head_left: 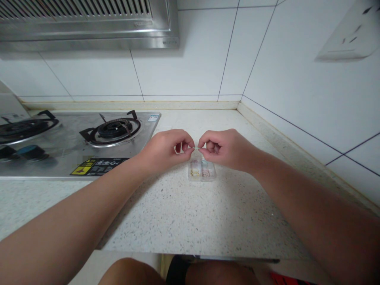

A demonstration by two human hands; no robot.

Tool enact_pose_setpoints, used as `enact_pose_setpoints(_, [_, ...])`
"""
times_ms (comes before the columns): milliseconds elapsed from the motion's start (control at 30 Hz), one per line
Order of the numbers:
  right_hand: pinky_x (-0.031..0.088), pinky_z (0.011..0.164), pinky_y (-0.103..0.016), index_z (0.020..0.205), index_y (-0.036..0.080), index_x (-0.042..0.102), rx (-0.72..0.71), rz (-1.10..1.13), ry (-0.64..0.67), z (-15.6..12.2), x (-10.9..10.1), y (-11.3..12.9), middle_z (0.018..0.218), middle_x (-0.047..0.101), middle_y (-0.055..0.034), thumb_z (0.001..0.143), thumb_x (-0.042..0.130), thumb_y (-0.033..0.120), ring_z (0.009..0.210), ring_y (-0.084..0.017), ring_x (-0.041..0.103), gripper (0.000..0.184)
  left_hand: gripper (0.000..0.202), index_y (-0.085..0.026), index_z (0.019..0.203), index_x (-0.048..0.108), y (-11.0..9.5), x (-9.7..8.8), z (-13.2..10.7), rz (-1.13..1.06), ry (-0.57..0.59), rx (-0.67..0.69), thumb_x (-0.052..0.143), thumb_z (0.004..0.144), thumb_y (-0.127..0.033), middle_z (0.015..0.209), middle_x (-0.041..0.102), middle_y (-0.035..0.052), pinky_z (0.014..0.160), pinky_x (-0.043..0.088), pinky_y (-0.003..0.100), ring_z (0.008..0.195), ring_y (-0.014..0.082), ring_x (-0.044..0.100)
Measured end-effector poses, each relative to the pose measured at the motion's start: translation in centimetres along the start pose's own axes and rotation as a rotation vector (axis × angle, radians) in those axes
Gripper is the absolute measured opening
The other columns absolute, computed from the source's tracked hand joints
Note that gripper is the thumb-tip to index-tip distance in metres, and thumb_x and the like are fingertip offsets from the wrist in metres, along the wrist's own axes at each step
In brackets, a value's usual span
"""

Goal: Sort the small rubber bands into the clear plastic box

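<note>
My left hand (pixel 166 149) and my right hand (pixel 224 148) meet over the speckled countertop (pixel 184 213), both with fingers curled into a pinch. Between the two pinches runs a very thin pale strand (pixel 196 148), too small to name for sure. Just below the hands lies a small clear plastic box (pixel 202 171) with compartments holding tiny coloured bits. My right hand partly covers the box's far edge.
A steel gas hob (pixel 74 142) with two burners fills the left of the counter, under a range hood (pixel 89 23). White tiled walls close the back and right, with a wall socket (pixel 350 35) up high. My knees show below the counter's front edge.
</note>
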State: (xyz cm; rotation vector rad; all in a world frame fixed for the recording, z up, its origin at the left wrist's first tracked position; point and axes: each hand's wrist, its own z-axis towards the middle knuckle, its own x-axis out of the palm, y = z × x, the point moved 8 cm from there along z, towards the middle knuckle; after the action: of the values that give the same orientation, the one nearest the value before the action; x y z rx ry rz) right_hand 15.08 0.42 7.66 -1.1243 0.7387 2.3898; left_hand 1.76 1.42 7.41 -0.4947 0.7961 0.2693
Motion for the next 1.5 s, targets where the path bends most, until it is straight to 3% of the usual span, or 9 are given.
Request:
enact_pose_setpoints(567, [0.032, 0.057, -0.023, 0.088, 0.016, 0.069, -0.015, -0.025, -0.007, 0.00, 0.00, 0.17, 0.055, 0.052, 0.0073, 0.082, 0.063, 0.017, 0.049, -0.006, 0.043, 0.009, 0.013, -0.017, 0.090, 0.070, -0.15, 0.03, -0.05, 0.004, -0.016, 0.011, 0.063, 0.080, -0.012, 0.073, 0.066, -0.0012, 0.059, 0.044, 0.021, 0.063, 0.0089, 0.058])
enact_pose_setpoints(1500, [0.035, 0.059, -0.023, 0.083, 0.018, 0.063, 0.020, -0.001, 0.030, 0.01, 0.02, 0.14, 0.058, 0.059, 0.0054, 0.083, 0.066, 0.023, 0.053, -0.008, 0.051, 0.006, 0.003, -0.017, 0.083, 0.067, 0.17, -0.08, 0.00, 0.015, 0.008, -0.013, 0.069, 0.082, -0.019, 0.071, 0.066, -0.0015, 0.058, 0.043, 0.021, 0.062, 0.0089, 0.058])
